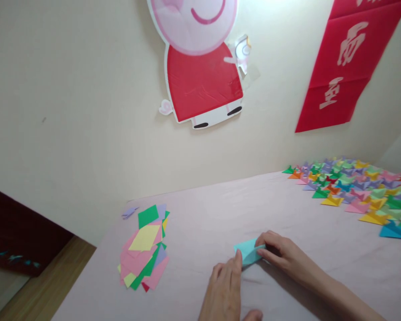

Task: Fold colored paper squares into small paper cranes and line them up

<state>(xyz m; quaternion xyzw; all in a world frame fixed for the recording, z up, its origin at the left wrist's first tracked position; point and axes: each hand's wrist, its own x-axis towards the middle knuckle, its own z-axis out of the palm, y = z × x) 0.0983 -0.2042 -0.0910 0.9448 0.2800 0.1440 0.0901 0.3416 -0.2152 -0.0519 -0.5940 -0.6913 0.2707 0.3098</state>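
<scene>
Paper in hand: A light-blue, roughly rectangular piece of paper (249,252) is held on the pale, cloth-like table cover (197,240), between the two hands. It looks layered and creased, so it is judged to be partway through folding; the pointed form seen at the right has not yet been reached.

Right hand: By the right hand (282,251), the right end of the piece is pinched between thumb and bent fingers, with hardly any gap between them.

Left hand: The left hand (223,283) is laid palm down, fingers extended and thumb held well apart; the near-left part of the piece is touched by a fingertip, and nothing is seen to be gripped.

Rows at the right: Many small, pointed, multicoloured folded paper shapes (358,207) are set out in close, slanting rows. These are taken to be the finished share; the count cannot be told, as some are cut off by the edge of view.

Pile at the left: Flat, loose pink, green, yellow and lavender paper sheets (145,238) are heaped unevenly, overlapping. No folds can be made out, so they are judged to be unworked.

Odd piece: A small lavender paper piece (129,213) is set just beyond the pile; it looks doubled over, but whether it is finished cannot be told.
</scene>
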